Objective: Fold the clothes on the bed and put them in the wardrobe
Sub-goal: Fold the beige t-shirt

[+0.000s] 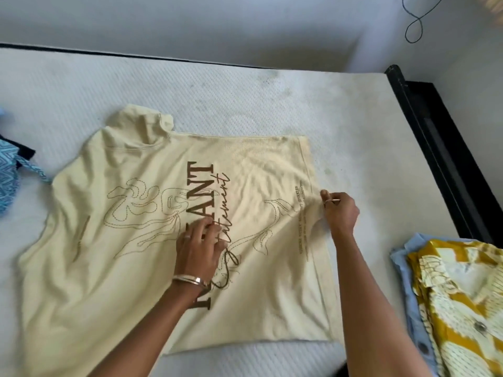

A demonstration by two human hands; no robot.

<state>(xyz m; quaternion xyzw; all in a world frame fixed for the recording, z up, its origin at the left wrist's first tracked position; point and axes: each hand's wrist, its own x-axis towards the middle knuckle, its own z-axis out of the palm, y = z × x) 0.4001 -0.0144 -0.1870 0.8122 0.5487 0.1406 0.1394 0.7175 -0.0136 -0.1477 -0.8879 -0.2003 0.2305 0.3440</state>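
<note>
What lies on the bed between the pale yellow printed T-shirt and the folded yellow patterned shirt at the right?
In the head view, only bare white mattress separates the pale yellow T-shirt from the folded yellow patterned shirt.

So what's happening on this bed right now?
A person is laying a pale yellow T-shirt flat on the mattress, not yet folded. The left hand presses on the print while the right hand pinches the hem. A yellow patterned shirt lies on the right, a blue patterned garment on the left.
</note>
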